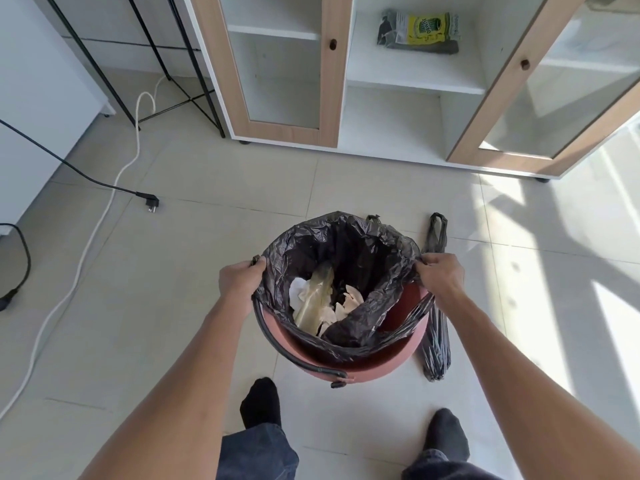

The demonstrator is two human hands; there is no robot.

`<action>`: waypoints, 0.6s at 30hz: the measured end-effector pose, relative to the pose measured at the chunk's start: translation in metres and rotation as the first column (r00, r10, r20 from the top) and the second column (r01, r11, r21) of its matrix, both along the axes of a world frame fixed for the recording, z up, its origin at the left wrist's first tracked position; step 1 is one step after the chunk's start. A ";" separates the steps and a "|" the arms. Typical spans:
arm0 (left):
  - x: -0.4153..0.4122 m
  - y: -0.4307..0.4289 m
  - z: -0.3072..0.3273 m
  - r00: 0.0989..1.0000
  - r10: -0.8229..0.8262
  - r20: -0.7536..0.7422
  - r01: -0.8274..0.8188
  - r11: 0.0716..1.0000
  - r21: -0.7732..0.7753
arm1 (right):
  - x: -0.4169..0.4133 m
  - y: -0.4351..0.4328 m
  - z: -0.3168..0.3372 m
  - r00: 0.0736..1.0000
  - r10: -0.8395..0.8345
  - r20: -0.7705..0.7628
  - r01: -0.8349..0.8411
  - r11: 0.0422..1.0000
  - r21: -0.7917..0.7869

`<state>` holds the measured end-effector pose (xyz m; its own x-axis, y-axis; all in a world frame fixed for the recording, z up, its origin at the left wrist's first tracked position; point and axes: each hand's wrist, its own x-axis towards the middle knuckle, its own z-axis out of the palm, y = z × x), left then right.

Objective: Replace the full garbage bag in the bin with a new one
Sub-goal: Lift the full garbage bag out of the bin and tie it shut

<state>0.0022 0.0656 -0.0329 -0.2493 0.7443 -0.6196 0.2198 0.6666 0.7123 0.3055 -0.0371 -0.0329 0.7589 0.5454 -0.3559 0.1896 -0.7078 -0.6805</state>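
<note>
- So far, in the head view, the task looks barely begun: the full garbage bag (346, 251) sits inside the pink bin (367, 371) on the tiled floor (194, 258), with paper and pale scraps (318, 303) lying in its open mouth.
- The left hand (239, 282) pinches the bag's edge at 9 o'clock on the rim, fingers curled round the black plastic.
- The right hand (441, 275) grips the opposite edge at 3 o'clock, also closed on the plastic.
- From about 4 to 7 o'clock the bag's edge is off the rim and drawn inward, so the bin's bare inner wall shows there. At 12 o'clock the plastic stands up crumpled, and I cannot tell whether it is hooked over the rim.
- Judged from this, freeing the liner is partly done. Gathering the mouth, lifting the bag out and setting it aside are left.
- The new bag (437, 337) lies folded in a long strip on the floor just beside the bin at 3 o'clock, not yet opened or fitted.
- A pack of bags (420, 29) rests on a shelf of the open cabinet (332, 98), at 12 to 1 o'clock from the bin and well apart from it.
- Lining the bin with the new bag is the whole second half, and none of it is done.
</note>
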 end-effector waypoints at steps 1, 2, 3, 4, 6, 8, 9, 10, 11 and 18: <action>0.001 0.002 0.000 0.999 0.037 0.014 -0.037 0.999 0.006 | 0.002 0.001 -0.001 1.000 -0.013 -0.008 0.013 1.000 0.008; 0.001 0.003 -0.001 0.997 0.069 0.024 -0.069 0.998 0.009 | 0.004 0.002 -0.003 0.999 -0.026 -0.020 0.026 1.000 0.015; 0.001 0.005 -0.001 0.995 0.097 0.029 -0.097 0.995 0.007 | 0.005 0.001 -0.004 0.999 -0.035 -0.041 0.036 0.999 0.023; 0.000 0.007 -0.001 0.993 0.113 0.033 -0.113 0.994 0.009 | 0.007 0.001 -0.004 0.997 -0.043 -0.064 0.045 0.998 0.036; -0.003 0.011 0.003 0.990 0.130 0.060 -0.132 0.991 0.032 | 0.009 0.003 0.001 0.992 -0.065 -0.111 0.073 0.995 0.064; -0.006 0.016 0.008 0.990 0.124 0.073 -0.130 0.988 0.085 | 0.012 0.010 0.008 0.982 -0.087 -0.165 0.104 0.990 0.096; -0.007 0.018 0.011 0.989 0.117 0.084 -0.127 0.986 0.113 | 0.013 0.015 0.015 0.977 -0.085 -0.195 0.107 0.988 0.107; -0.007 0.022 0.013 0.988 0.109 0.106 -0.123 0.983 0.134 | 0.013 0.021 0.021 0.972 -0.075 -0.224 0.103 0.987 0.120; -0.007 0.025 0.017 0.986 0.100 0.134 -0.121 0.981 0.153 | 0.013 0.026 0.028 0.967 -0.061 -0.248 0.098 0.985 0.139; 0.001 0.043 0.032 0.935 0.108 0.339 -0.181 0.964 0.192 | -0.003 0.040 0.065 0.868 -0.014 -0.496 0.223 0.904 0.364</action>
<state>0.0033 0.1085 -0.0012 -0.1780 0.8402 -0.5122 -0.1336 0.4950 0.8585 0.3022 0.0031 0.0324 0.6228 0.6341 -0.4583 -0.2944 -0.3528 -0.8882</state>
